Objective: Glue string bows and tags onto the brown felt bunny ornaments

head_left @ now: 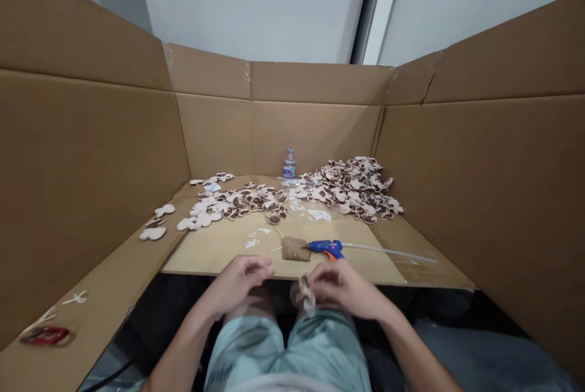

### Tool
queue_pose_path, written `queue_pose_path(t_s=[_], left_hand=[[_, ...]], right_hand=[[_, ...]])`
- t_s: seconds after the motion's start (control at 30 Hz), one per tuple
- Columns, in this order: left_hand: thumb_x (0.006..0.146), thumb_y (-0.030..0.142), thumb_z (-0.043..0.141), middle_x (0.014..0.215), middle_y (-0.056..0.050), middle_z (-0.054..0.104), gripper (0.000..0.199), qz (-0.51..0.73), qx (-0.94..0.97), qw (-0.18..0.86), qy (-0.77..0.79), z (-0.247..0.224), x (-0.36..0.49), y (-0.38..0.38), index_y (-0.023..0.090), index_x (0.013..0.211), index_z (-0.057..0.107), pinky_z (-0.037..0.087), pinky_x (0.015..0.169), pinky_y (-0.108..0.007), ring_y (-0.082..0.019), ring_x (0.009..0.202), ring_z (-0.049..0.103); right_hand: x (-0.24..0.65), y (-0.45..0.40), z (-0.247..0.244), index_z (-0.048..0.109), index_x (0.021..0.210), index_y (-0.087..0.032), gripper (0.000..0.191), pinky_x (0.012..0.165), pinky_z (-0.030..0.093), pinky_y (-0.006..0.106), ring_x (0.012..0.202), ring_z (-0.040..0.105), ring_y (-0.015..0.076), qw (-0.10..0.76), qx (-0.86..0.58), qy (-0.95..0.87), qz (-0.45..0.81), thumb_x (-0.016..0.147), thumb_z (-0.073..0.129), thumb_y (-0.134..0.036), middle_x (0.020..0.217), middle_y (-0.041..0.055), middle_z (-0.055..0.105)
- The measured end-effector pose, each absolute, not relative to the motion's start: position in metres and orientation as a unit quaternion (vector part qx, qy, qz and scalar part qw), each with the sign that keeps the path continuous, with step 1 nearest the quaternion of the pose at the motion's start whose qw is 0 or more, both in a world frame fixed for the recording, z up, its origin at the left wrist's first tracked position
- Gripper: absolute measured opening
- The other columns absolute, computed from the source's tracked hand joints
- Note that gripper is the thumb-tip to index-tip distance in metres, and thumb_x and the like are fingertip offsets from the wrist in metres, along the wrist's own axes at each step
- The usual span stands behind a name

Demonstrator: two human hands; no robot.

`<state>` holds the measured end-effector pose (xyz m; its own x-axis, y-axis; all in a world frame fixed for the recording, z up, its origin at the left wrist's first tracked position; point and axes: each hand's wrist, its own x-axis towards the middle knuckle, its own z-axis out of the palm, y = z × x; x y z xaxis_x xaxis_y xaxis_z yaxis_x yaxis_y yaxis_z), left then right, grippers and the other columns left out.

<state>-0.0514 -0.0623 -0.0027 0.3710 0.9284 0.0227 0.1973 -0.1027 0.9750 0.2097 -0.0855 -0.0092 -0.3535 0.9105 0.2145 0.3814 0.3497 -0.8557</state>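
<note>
The right hand (337,285) is holding a small pale-brown piece (304,294) over the right leg, its grip pinching the piece's 2 o'clock edge. The piece is blurring, but its long axis seems to be running roughly from 12 to 6 o'clock. The left hand (245,277) is hovering at its 9 o'clock, fingers curling narrowly; I cannot tell whether that grip is holding anything. At the piece's 1 o'clock, a blue glue gun (325,246) is lying on the counter (205,258), its nozzle pointing toward 9 o'clock at a brown block (295,249), its glue stick (388,250) running just past 3.
</note>
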Motion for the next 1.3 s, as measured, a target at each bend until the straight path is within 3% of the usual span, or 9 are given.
queue_pose_path(t_s=[0.07, 0.17, 0.23, 0.4, 0.83, 1.0, 1.1, 1.2, 1.3], left_hand=[[0.075, 0.046, 0.066, 0.080, -0.010, 0.075, 0.032, 0.394, 0.657, 0.420, 0.487, -0.010, -0.064, -0.042, 0.018, 0.060, 0.068, 0.052, 0.077, -0.036, -0.029, 0.090, 0.069], [0.078, 0.048, 0.060, 0.073, -0.012, 0.073, 0.040, 0.428, 0.635, 0.346, 0.542, -0.020, -0.081, -0.005, 0.017, 0.052, 0.063, 0.051, 0.071, -0.037, -0.031, 0.084, 0.068], [0.076, 0.041, 0.066, 0.066, -0.010, 0.071, 0.034, 0.439, 0.628, 0.299, 0.569, -0.023, -0.088, 0.019, 0.017, 0.052, 0.063, 0.051, 0.074, -0.038, -0.031, 0.083, 0.068], [0.088, 0.031, 0.061, 0.099, -0.006, 0.068, 0.020, 0.403, 0.661, 0.259, 0.578, -0.026, -0.072, 0.066, 0.013, 0.097, 0.065, 0.052, 0.083, -0.040, -0.019, 0.090, 0.065], [0.090, 0.031, 0.058, 0.114, -0.008, 0.062, 0.028, 0.391, 0.650, 0.282, 0.587, -0.045, 0.010, 0.119, 0.015, 0.114, 0.059, 0.054, 0.082, -0.041, -0.021, 0.096, 0.063], [0.083, 0.028, 0.065, 0.091, -0.005, 0.064, 0.019, 0.475, 0.606, 0.308, 0.560, -0.038, 0.008, 0.097, 0.014, 0.095, 0.059, 0.053, 0.070, -0.032, -0.016, 0.079, 0.062], [0.073, 0.029, 0.072, 0.077, -0.002, 0.064, 0.024, 0.515, 0.590, 0.346, 0.516, -0.036, 0.002, 0.063, 0.017, 0.083, 0.054, 0.052, 0.064, -0.027, -0.017, 0.073, 0.064], [0.072, 0.035, 0.070, 0.081, -0.004, 0.068, 0.024, 0.543, 0.578, 0.381, 0.475, -0.034, -0.003, 0.023, 0.017, 0.079, 0.055, 0.054, 0.071, -0.031, -0.019, 0.079, 0.067], [0.075, 0.036, 0.068, 0.090, -0.007, 0.072, 0.022, 0.555, 0.572, 0.401, 0.451, -0.028, -0.006, -0.013, 0.016, 0.083, 0.065, 0.054, 0.082, -0.034, -0.022, 0.090, 0.068]], right_hand=[[0.229, -0.080, -0.001, 0.069, 0.110, -0.018, 0.038, 0.077, 0.053, 0.035, 0.091, 0.069, 0.0248, 0.467, -0.540, -0.670, 0.204, 0.087, 0.054, -0.045, 0.104, 0.0116, 0.073], [0.250, -0.075, 0.002, 0.050, 0.137, -0.018, 0.060, 0.082, 0.052, 0.037, 0.098, 0.068, 0.0281, 0.441, -0.631, -0.634, 0.073, 0.085, 0.055, -0.047, 0.127, 0.0160, 0.062], [0.254, -0.073, -0.008, 0.054, 0.133, -0.016, 0.055, 0.082, 0.052, 0.036, 0.099, 0.068, 0.0291, 0.352, -0.672, -0.649, 0.058, 0.085, 0.056, -0.042, 0.123, 0.0160, 0.065], [0.246, -0.062, -0.048, 0.071, 0.094, -0.007, 0.024, 0.074, 0.051, 0.039, 0.086, 0.069, 0.0343, 0.217, -0.742, -0.632, 0.048, 0.079, 0.063, -0.024, 0.093, 0.0219, 0.071], [0.242, -0.049, -0.071, 0.061, 0.108, -0.005, 0.030, 0.084, 0.049, 0.037, 0.096, 0.065, 0.0292, 0.312, -0.718, -0.618, 0.073, 0.086, 0.042, -0.015, 0.105, 0.0228, 0.065], [0.246, -0.045, -0.072, 0.053, 0.117, -0.009, 0.035, 0.065, 0.051, 0.031, 0.070, 0.068, 0.0221, 0.366, -0.684, -0.618, 0.125, 0.088, 0.038, -0.022, 0.081, 0.0096, 0.070], [0.249, -0.045, -0.068, 0.054, 0.119, -0.010, 0.038, 0.069, 0.051, 0.032, 0.074, 0.068, 0.0229, 0.385, -0.669, -0.621, 0.136, 0.087, 0.038, -0.025, 0.083, 0.0098, 0.071], [0.247, -0.050, -0.060, 0.058, 0.116, -0.013, 0.037, 0.076, 0.049, 0.033, 0.084, 0.067, 0.0237, 0.396, -0.657, -0.627, 0.137, 0.088, 0.040, -0.028, 0.091, 0.0107, 0.071], [0.238, -0.062, -0.048, 0.059, 0.114, -0.013, 0.039, 0.066, 0.048, 0.030, 0.069, 0.063, 0.0208, 0.428, -0.630, -0.627, 0.162, 0.089, 0.046, -0.040, 0.076, 0.0046, 0.068]])
